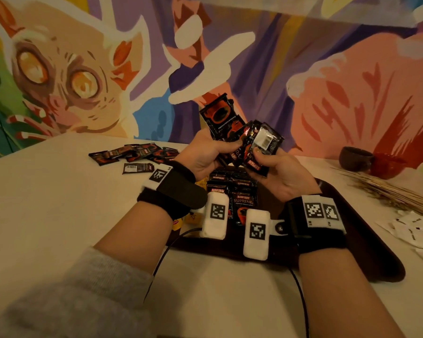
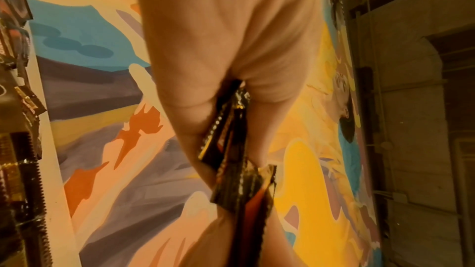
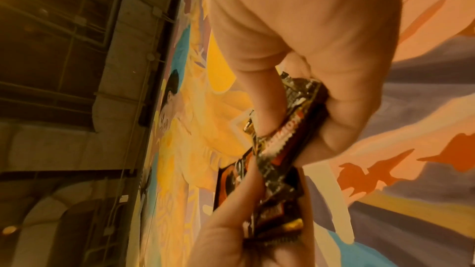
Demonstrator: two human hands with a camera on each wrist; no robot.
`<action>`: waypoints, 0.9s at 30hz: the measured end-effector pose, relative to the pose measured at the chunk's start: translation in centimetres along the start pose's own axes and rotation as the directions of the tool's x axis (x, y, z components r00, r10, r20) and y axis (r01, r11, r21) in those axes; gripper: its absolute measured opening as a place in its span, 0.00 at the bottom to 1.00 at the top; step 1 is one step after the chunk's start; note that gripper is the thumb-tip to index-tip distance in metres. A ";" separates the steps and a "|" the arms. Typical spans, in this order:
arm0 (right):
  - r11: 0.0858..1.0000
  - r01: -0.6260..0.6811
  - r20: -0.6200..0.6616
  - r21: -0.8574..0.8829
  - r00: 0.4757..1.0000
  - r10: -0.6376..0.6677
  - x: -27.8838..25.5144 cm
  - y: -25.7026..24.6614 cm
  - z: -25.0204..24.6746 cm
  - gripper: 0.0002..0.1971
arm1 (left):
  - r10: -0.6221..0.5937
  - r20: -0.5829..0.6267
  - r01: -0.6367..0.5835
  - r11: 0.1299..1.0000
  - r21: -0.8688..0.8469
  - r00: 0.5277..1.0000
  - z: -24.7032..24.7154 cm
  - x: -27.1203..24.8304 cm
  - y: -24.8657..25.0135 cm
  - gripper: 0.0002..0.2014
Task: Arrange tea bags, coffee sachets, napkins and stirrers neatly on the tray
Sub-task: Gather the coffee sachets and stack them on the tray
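Both hands hold a fanned bunch of black-and-red coffee sachets (image 1: 244, 137) above the dark brown tray (image 1: 366, 242). My left hand (image 1: 205, 154) grips the left part of the bunch (image 2: 231, 139), thumb across the front. My right hand (image 1: 276, 172) pinches the right part (image 3: 285, 129), thumb on a sachet showing its silver back. On the tray below lie rows of coffee sachets (image 1: 242, 198). Yellow tea bags (image 1: 181, 222) peek out under my left wrist.
A loose pile of coffee sachets (image 1: 134, 154) lies on the white table at the back left. Wooden stirrers (image 1: 386, 191) fan out at the right, with white sachets (image 1: 413, 230) in front. A dark cup (image 1: 355, 158) and a red cup (image 1: 388, 164) stand by the painted wall.
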State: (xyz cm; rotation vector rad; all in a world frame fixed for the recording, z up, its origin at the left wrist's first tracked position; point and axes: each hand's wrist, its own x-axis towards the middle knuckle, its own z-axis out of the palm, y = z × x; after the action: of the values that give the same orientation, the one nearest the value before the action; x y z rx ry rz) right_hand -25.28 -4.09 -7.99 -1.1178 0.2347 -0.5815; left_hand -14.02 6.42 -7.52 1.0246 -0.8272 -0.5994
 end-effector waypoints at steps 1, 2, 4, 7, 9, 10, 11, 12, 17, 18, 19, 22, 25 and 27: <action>1.000 -0.016 0.011 -0.015 1.000 0.016 0.0 0.1 0.1 0.18 | -0.013 0.005 0.013 1.000 -0.006 1.000 0.1 0.0 0.0 0.11; 0.999 -0.019 0.010 -0.025 1.000 0.019 0.1 0.2 0.1 0.20 | -0.035 0.009 0.035 0.999 -0.029 0.999 0.3 0.0 0.0 0.09; 0.999 -0.013 -0.018 -0.035 1.000 0.012 0.1 0.2 0.1 0.19 | -0.105 0.000 0.104 0.987 -0.127 0.995 0.4 0.1 0.2 0.16; 1.000 0.001 -0.067 -0.031 0.998 -0.003 0.3 0.1 -0.1 0.19 | -0.126 -0.045 0.116 0.978 -0.170 0.991 0.1 0.2 0.4 0.15; 0.999 0.006 -0.092 -0.049 0.996 -0.011 0.4 0.1 -0.2 0.18 | -0.095 -0.057 0.088 0.989 -0.116 0.994 0.0 0.3 0.1 0.11; 0.998 0.007 -0.104 -0.057 0.995 -0.013 0.4 0.1 -0.3 0.17 | -0.090 -0.060 0.084 0.992 -0.096 0.994 0.0 0.3 0.0 0.10; 0.998 0.009 -0.116 -0.061 0.993 -0.016 0.5 0.0 -0.3 0.17 | -0.088 -0.060 0.083 0.993 -0.081 0.994 0.0 0.3 0.0 0.11; 0.998 0.014 -0.127 -0.058 0.992 -0.021 0.5 0.0 -0.4 0.17 | -0.089 -0.063 0.084 0.994 -0.072 0.994 0.0 0.4 -0.1 0.13; 1.000 0.012 -0.147 -0.021 0.989 -0.015 0.6 0.1 -0.3 0.17 | -0.078 -0.039 0.076 0.996 -0.040 0.996 -0.1 0.4 -0.4 0.15; 1.000 -0.002 -0.143 -0.021 0.990 -0.001 0.6 0.2 -0.3 0.18 | -0.071 -0.045 0.069 0.997 -0.038 0.996 -0.1 0.4 -0.4 0.15; 1.000 -0.016 -0.143 -0.026 0.990 0.012 0.6 0.2 -0.2 0.19 | -0.060 -0.051 0.058 0.998 -0.034 0.997 -0.1 0.5 -0.4 0.16; 0.997 -0.011 -0.155 -0.073 0.988 0.000 0.5 -0.1 -0.4 0.16 | -0.056 -0.046 0.053 0.996 -0.066 0.997 -0.2 0.5 -0.2 0.13; 0.990 0.050 -0.164 -0.133 0.984 -0.072 0.4 -0.5 -0.6 0.18 | -0.099 -0.071 0.089 0.988 -0.129 0.993 -0.5 0.4 0.3 0.14; 0.983 0.090 -0.147 -0.163 0.983 -0.114 0.4 -0.7 -0.7 0.20 | -0.083 -0.076 0.079 0.995 -0.053 0.994 -0.8 0.5 0.3 0.14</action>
State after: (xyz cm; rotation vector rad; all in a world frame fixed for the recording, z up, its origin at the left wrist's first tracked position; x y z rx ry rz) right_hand -25.51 -5.06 -7.59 -1.2418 0.3640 -0.7537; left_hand -13.10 6.53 -7.33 1.0335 -0.7013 -0.6418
